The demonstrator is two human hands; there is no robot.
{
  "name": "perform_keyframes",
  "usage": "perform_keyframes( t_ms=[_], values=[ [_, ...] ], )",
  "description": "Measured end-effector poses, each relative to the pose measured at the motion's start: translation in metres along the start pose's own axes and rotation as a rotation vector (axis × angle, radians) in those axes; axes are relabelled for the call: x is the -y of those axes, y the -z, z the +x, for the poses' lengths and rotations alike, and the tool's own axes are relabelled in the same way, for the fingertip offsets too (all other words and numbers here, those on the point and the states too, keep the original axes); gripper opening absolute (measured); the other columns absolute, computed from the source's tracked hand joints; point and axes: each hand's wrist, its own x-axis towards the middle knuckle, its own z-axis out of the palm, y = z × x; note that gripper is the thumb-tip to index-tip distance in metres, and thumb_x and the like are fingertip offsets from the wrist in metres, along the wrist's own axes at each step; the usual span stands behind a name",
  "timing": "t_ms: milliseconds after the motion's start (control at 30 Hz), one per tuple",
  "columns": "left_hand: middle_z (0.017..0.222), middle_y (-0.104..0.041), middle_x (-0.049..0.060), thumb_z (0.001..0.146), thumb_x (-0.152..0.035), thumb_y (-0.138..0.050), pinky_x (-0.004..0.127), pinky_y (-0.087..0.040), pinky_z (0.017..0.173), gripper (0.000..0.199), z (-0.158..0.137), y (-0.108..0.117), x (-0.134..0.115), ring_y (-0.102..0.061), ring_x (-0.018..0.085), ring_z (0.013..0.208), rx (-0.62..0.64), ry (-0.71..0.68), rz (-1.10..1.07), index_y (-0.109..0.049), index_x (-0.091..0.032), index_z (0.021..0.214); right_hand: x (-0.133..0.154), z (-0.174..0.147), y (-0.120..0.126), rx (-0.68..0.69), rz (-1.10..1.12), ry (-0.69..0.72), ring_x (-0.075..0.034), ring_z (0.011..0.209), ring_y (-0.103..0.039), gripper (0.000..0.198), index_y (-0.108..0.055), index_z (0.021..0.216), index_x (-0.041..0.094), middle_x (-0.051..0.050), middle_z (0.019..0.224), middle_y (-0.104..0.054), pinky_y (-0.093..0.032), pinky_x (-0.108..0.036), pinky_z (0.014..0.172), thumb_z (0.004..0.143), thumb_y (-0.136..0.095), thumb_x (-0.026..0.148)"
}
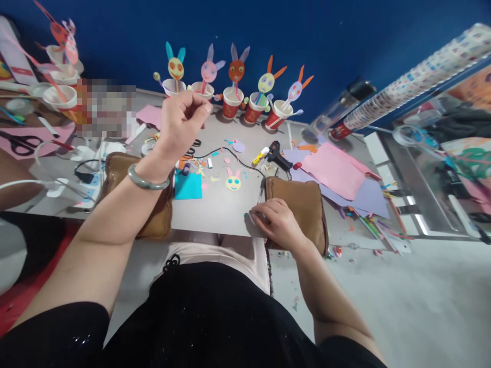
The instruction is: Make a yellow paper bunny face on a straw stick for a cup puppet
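Observation:
My left hand [184,120] is raised over the back of the table, thumb and fingers pinched together. Whether anything small sits in the pinch is hidden. Just behind it stand red-and-white paper cups [232,102] with paper rabbit heads on sticks. My right hand [278,220] rests at the table's front edge by a brown cushion [303,202], fingers stretched loosely over the tabletop and holding nothing I can see. Between the hands lies a yellow paper rabbit face [232,182] with pink ears. A black glue gun [279,156] and a yellow utility knife [261,155] lie behind the right hand.
Pink paper [333,171] and purple sheets are piled at the right. A long stack of paper cups [418,76] leans there beside a clear bottle [337,110]. Scissors [21,142], a power strip [90,186] and cables lie at left. A turquoise sheet [188,186] lies among scraps.

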Motion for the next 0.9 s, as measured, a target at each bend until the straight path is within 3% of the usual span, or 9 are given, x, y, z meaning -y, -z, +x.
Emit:
perform_keyframes(
  t_ms=[167, 300, 433, 567, 733, 833, 900],
  values=[
    [0.075, -0.069, 0.001, 0.087, -0.028, -0.060, 0.026, -0.046, 0.066, 0.018, -0.024, 0.030, 0.006, -0.060, 0.011, 0.068, 0.238, -0.044, 0.202, -0.070, -0.014, 0.091, -0.004, -0.002, 0.005, 0.017, -0.079, 0.040, -0.022, 0.078, -0.066, 0.006, -0.065, 0.095, 0.023, -0.005, 0.086, -0.076, -0.049, -0.041, 0.081, 0.095, -0.059, 0.020],
    [0.083, -0.075, 0.005, 0.083, -0.032, -0.061, 0.031, -0.049, 0.073, 0.028, -0.055, 0.042, 0.022, -0.066, 0.018, 0.075, 0.447, 0.030, 0.424, -0.075, -0.013, 0.098, -0.009, 0.002, 0.005, 0.046, -0.110, 0.077, -0.022, 0.079, -0.066, 0.009, -0.067, 0.096, 0.018, -0.007, 0.086, -0.076, -0.048, -0.038, 0.082, 0.097, -0.059, 0.023],
    [0.101, -0.076, 0.011, 0.091, -0.036, -0.053, 0.036, -0.051, 0.085, 0.037, -0.088, 0.033, 0.026, -0.069, 0.023, 0.091, 0.743, -0.056, 0.514, -0.073, -0.013, 0.112, -0.020, 0.012, 0.004, 0.065, -0.127, 0.107, -0.021, 0.080, -0.067, 0.014, -0.070, 0.095, 0.016, -0.007, 0.086, -0.076, -0.048, -0.037, 0.083, 0.097, -0.059, 0.025],
    [0.121, -0.070, 0.016, 0.097, -0.034, -0.048, 0.039, -0.048, 0.100, 0.040, -0.114, 0.010, 0.025, -0.065, 0.027, 0.113, 0.939, -0.282, 0.513, -0.067, -0.011, 0.123, -0.037, 0.014, 0.013, -0.036, -0.170, 0.013, -0.022, 0.082, -0.069, 0.016, -0.070, 0.094, 0.017, -0.007, 0.086, -0.077, -0.048, -0.038, 0.089, 0.097, -0.057, 0.025],
    [0.145, -0.056, 0.020, 0.099, -0.037, -0.052, 0.047, -0.040, 0.112, 0.046, -0.120, -0.017, 0.023, -0.052, 0.033, 0.135, 0.985, -0.471, 0.582, -0.059, -0.010, 0.135, -0.070, -0.022, 0.029, -0.220, -0.308, -0.343, -0.023, 0.081, -0.067, 0.020, -0.071, 0.090, 0.019, -0.008, 0.086, -0.077, -0.045, -0.039, 0.091, 0.095, -0.054, 0.028],
    [0.156, -0.047, 0.021, 0.097, -0.043, -0.057, 0.053, -0.031, 0.118, 0.056, -0.118, -0.033, 0.022, -0.039, 0.038, 0.147, 0.976, -0.556, 0.650, -0.053, -0.010, 0.143, -0.097, -0.068, 0.042, -0.340, -0.437, -0.760, -0.025, 0.081, -0.064, 0.022, -0.071, 0.089, 0.017, -0.011, 0.083, -0.074, -0.041, -0.041, 0.090, 0.092, -0.052, 0.029],
    [0.160, -0.042, 0.020, 0.096, -0.049, -0.058, 0.054, -0.026, 0.120, 0.064, -0.118, -0.043, 0.021, -0.035, 0.038, 0.149, 0.998, -0.598, 0.666, -0.049, -0.011, 0.147, -0.116, -0.101, 0.053, -0.310, -0.544, -1.075, -0.028, 0.088, -0.061, 0.025, -0.072, 0.096, 0.013, -0.016, 0.091, -0.073, -0.037, -0.044, 0.091, 0.090, -0.052, 0.027]
  ],
)
